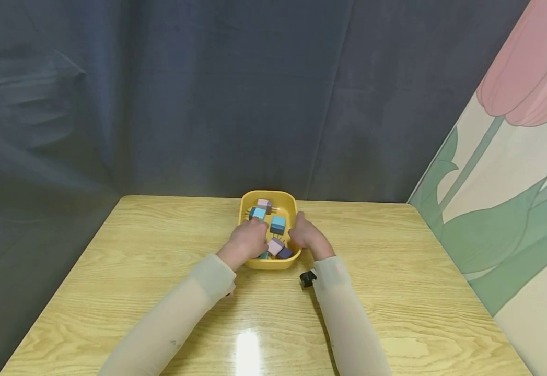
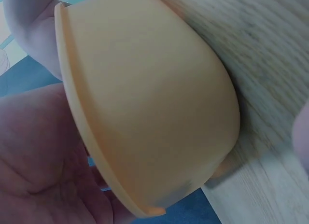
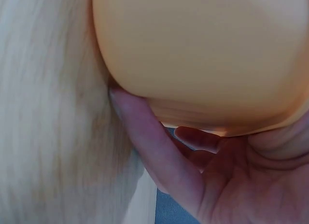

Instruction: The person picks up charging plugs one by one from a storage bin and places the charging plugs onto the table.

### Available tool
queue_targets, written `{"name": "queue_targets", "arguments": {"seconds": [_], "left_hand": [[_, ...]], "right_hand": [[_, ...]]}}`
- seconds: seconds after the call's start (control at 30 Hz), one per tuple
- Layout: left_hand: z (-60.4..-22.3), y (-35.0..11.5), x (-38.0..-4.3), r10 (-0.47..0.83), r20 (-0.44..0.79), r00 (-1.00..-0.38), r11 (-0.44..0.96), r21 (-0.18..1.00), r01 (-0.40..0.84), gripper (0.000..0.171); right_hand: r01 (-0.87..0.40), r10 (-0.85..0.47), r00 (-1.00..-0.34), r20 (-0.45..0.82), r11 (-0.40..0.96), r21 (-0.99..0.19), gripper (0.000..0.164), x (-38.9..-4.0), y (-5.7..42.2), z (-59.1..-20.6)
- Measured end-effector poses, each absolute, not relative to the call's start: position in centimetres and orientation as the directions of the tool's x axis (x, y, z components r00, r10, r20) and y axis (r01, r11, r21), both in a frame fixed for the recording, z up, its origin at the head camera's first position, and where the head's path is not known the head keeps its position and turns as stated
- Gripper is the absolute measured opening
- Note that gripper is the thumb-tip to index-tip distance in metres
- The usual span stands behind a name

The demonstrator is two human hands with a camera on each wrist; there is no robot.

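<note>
A yellow plastic box (image 1: 273,265) holds several small two-tone plug adapters with metal prongs, including a blue one (image 1: 278,225) near the middle and a pale pink one (image 1: 275,246). My left hand (image 1: 248,239) reaches over the box's left rim. Its fingers are inside, close to another blue plug adapter (image 1: 259,213); what the fingertips hold is hidden. In the left wrist view the palm (image 2: 34,151) lies beside the rim. My right hand (image 1: 307,235) grips the box's right wall. In the right wrist view one finger (image 3: 149,132) presses low against the outside.
The box stands near the far edge of a light wooden table (image 1: 376,292). Behind it hangs a dark blue curtain (image 1: 235,104). A wall with painted tulips (image 1: 513,219) rises on the right. A small black device (image 1: 307,279) sits at the right wrist.
</note>
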State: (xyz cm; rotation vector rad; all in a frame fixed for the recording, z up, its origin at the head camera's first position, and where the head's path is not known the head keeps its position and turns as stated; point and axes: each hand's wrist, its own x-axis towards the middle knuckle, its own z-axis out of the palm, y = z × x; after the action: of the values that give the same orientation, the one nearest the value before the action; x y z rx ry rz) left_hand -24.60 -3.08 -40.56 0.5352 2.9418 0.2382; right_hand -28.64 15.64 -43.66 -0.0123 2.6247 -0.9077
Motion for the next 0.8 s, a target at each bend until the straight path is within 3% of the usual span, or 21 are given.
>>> {"name": "queue_targets", "arguments": {"seconds": [0.53, 0.8], "left_hand": [[-41.1, -2.5, -24.7, 0.295, -0.178, -0.939, 0.950, 0.164, 0.267, 0.037], [-42.0, -2.8, -25.4, 0.341, -0.126, -0.932, 0.927, 0.211, 0.311, 0.026]], "right_hand": [[0.105, -0.108, -0.940, -0.324, 0.812, -0.575, 0.074, -28.8, 15.5, -44.0], [0.108, -0.099, -0.941, -0.323, 0.817, -0.566, 0.074, -28.9, 15.3, -44.1]]}}
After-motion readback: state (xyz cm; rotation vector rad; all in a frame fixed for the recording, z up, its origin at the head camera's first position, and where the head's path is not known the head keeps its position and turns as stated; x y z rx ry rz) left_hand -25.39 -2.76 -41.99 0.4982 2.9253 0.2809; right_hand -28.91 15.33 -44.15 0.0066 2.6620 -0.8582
